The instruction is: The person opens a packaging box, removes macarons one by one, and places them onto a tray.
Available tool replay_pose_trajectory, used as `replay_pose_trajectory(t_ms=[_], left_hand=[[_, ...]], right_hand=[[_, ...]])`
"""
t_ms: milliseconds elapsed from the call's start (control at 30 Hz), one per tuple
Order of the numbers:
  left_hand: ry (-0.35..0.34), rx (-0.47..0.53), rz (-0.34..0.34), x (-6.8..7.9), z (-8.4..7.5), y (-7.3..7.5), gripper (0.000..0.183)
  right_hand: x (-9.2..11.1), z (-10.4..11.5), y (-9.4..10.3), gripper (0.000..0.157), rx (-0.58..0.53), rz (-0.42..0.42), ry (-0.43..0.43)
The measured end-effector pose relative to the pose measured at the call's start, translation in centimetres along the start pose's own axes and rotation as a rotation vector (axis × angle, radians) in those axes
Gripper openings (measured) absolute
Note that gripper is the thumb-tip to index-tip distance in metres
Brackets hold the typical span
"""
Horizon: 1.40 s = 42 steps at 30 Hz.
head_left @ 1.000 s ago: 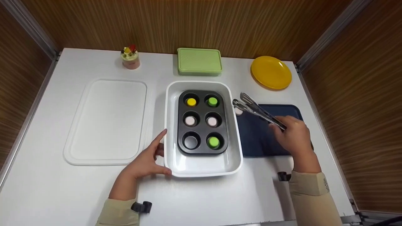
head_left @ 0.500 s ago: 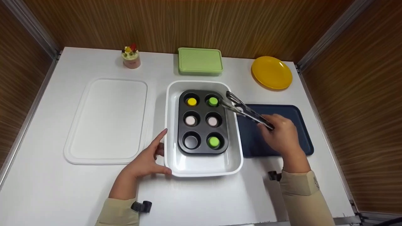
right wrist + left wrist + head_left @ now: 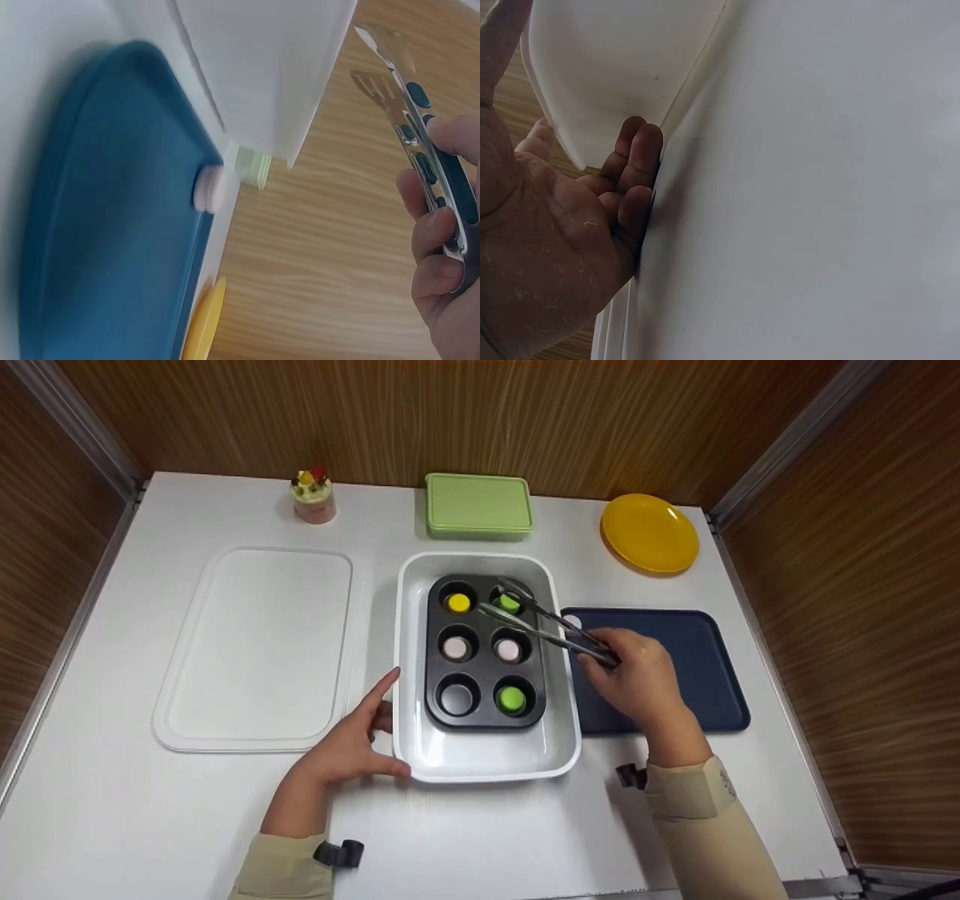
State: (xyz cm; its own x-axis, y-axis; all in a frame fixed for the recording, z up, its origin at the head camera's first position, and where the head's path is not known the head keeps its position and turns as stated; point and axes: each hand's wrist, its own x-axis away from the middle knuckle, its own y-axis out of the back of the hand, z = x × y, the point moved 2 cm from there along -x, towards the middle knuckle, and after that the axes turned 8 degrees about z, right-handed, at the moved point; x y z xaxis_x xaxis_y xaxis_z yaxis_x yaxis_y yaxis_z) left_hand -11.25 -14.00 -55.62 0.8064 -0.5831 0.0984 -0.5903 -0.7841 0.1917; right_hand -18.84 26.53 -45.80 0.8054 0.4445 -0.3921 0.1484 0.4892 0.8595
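Observation:
My right hand grips metal tongs, whose separated tips hang over the upper right cups of a dark muffin pan. Nothing sits between the tips. The pan lies inside a white rectangular container. Its cups hold a yellow disc, two green discs, one at the lower right, and two pale pink discs; the lower left cup shows a bare bottom. Beside the container my left hand touches its left wall and near corner with thumb and index finger spread, other fingers bent loosely.
Right of the container is a navy tray with a pale pink macaron-like piece at its corner. A white lid lies left. Behind stand a dessert cup, a green lidded box and a yellow plate.
My right hand has carried the tongs leftward from above the navy tray to over the muffin pan. The left hand and the container have stayed in place.

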Motion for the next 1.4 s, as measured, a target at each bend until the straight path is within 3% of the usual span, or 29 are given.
replay_pose_trajectory(t_ms=[467, 1000, 1400], left_hand=[[0.012, 0.014, -0.001, -0.1, 0.1, 0.1, 0.139], [0.005, 0.017, 0.005, -0.1, 0.1, 0.0, 0.14], [0.014, 0.007, -0.003, -0.1, 0.0, 0.0, 0.14]], right_hand=[[-0.8, 1.6, -1.6, 0.027, 0.001, 0.05, 0.096], [-1.3, 2.8, -2.7, 0.019, 0.013, 0.216, 0.063], [-1.7, 3.0, -3.3, 0.02, 0.038, 0.281, 0.062]])
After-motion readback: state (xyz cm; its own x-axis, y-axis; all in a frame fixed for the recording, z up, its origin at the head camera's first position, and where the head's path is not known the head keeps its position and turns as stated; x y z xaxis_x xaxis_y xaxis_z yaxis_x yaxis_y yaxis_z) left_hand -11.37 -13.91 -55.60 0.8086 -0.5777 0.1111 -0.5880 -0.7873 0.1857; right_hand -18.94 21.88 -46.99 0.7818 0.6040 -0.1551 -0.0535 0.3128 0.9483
